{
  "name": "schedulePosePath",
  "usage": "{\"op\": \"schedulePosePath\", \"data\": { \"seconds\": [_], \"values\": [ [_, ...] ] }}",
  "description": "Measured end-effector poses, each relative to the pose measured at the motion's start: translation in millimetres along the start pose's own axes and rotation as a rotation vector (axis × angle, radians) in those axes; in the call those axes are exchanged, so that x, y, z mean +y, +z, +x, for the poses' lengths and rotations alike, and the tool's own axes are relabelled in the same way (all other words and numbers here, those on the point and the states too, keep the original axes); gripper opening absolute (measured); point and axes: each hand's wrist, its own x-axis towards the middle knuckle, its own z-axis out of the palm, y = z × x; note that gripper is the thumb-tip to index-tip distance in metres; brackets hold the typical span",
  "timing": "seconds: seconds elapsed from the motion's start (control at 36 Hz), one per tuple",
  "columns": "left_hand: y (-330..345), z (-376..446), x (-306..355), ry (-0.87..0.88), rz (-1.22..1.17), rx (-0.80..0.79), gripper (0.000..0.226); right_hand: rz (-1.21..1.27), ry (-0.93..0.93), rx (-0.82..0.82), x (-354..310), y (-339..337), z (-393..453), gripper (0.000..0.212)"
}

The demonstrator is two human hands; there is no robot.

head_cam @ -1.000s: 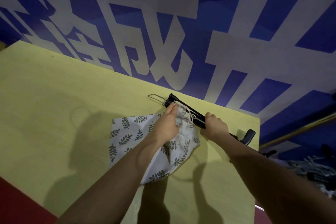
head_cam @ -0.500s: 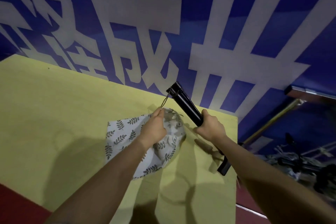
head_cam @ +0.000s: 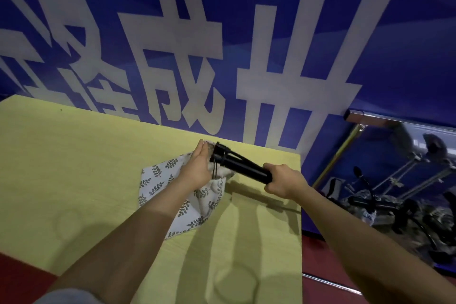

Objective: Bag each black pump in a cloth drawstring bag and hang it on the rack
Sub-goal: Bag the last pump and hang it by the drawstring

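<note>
A white cloth drawstring bag with a grey leaf print lies on the yellow table. My left hand grips the bag's gathered mouth and holds it up. My right hand is closed around the lower barrel of a black pump. The pump is held above the table, its far end pointing left and up, right beside my left hand at the bag's mouth. A thin black cord hangs from that end. Whether the tip is inside the bag is not visible.
A blue banner wall with large white characters stands right behind the table. The table's right edge drops to a red floor. On the floor at right lies a heap of dark gear and metal frames.
My right hand has swung the pump down from a steep upward tilt so its far end now sits at the bag's mouth. My left hand has raised the bag's opening.
</note>
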Motion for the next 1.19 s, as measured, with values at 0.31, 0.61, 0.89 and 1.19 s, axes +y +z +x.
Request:
{"op": "schedulePosePath", "data": {
  "seconds": [0.31,0.61,0.89,1.19],
  "values": [
    [-3.7,-14.0,7.2,0.030,0.047,0.036,0.094,-0.285,-0.095,0.022,-7.9,-8.0,-0.5,0.031],
    [0.5,-23.4,37.1,0.176,0.096,-0.032,0.090,-0.648,-0.290,0.194,-29.9,-21.7,11.2,0.028],
    [11.8,-12.0,49.0,0.142,0.350,0.239,0.037,-0.685,-0.616,0.624,-43.6,-41.8,19.8,0.030],
    [-6.5,-2.7,42.3,0.032,0.277,0.341,0.037,-0.249,-0.657,0.673,-45.0,-44.9,16.3,0.015]
  ]
}}
